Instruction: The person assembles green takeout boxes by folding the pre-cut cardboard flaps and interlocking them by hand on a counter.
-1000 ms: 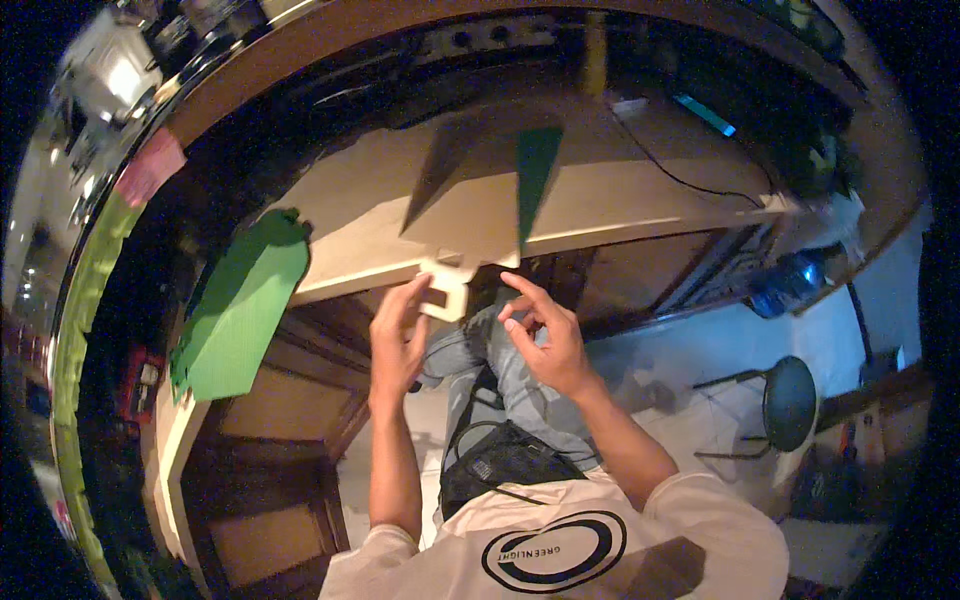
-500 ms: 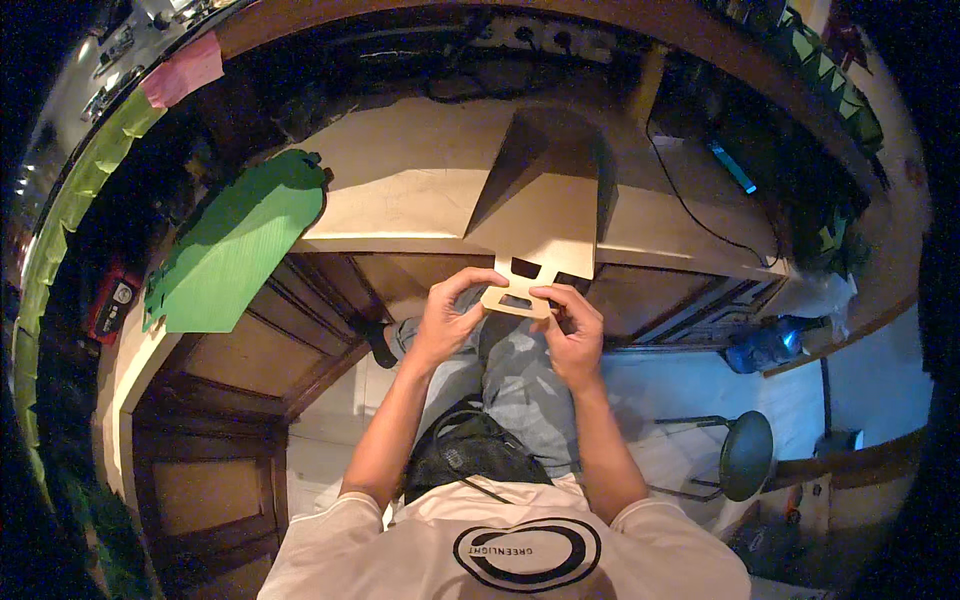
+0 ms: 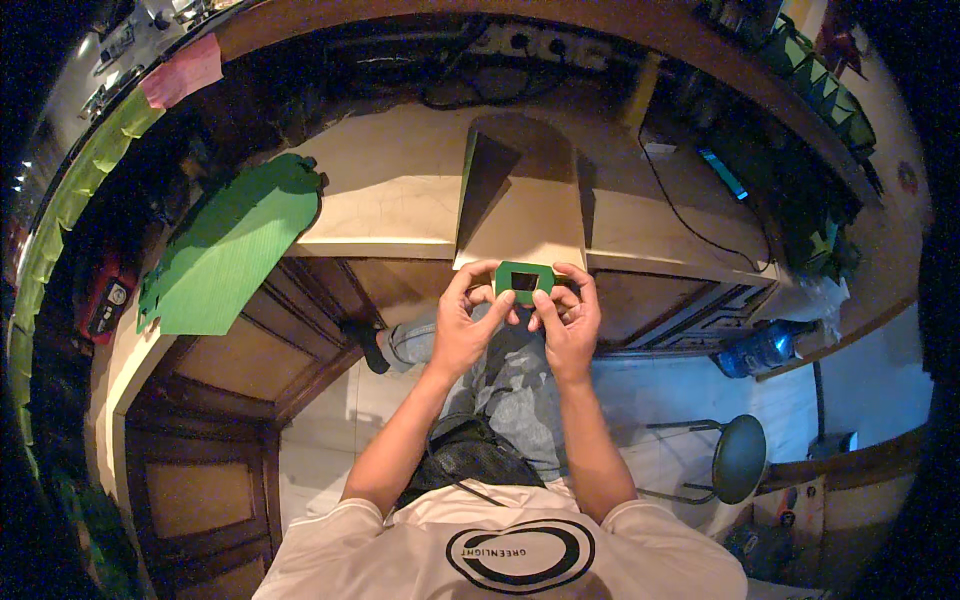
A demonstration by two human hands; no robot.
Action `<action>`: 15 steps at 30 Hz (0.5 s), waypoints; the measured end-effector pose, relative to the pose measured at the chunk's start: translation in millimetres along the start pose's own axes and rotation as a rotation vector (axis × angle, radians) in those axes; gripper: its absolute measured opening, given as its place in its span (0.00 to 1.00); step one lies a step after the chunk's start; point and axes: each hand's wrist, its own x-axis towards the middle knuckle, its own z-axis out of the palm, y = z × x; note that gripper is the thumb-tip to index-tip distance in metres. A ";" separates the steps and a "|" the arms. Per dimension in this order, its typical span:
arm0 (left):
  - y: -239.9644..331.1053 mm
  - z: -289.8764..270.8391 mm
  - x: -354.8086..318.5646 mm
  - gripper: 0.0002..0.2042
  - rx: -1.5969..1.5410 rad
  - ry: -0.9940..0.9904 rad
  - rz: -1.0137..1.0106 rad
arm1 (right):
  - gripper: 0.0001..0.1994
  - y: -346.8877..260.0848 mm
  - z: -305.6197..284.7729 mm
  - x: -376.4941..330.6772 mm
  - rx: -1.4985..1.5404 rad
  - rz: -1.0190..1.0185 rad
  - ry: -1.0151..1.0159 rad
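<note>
My left hand (image 3: 467, 325) and right hand (image 3: 567, 322) grip a small green frame (image 3: 523, 282), now turned green-side up, with the cardboard sheet (image 3: 520, 215) just beyond.

From where I stand, the lower edge of the small green frame (image 3: 524, 282) is covered by the fingers (image 3: 487, 303) of the left hand (image 3: 462, 325) and the right hand (image 3: 570, 325), so how they pinch it there cannot be told. The palms face away. The tan folded card (image 3: 520, 215) behind the frame hides part of the bench (image 3: 380, 200). The dark back of the bench is too dim to make out. The person's lap is partly hidden by the forearms.
</note>
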 end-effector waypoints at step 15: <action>59.4 -50.8 12.5 0.27 0.840 -0.200 0.341 | 0.18 -68.5 -25.5 16.7 -0.831 -0.386 -0.068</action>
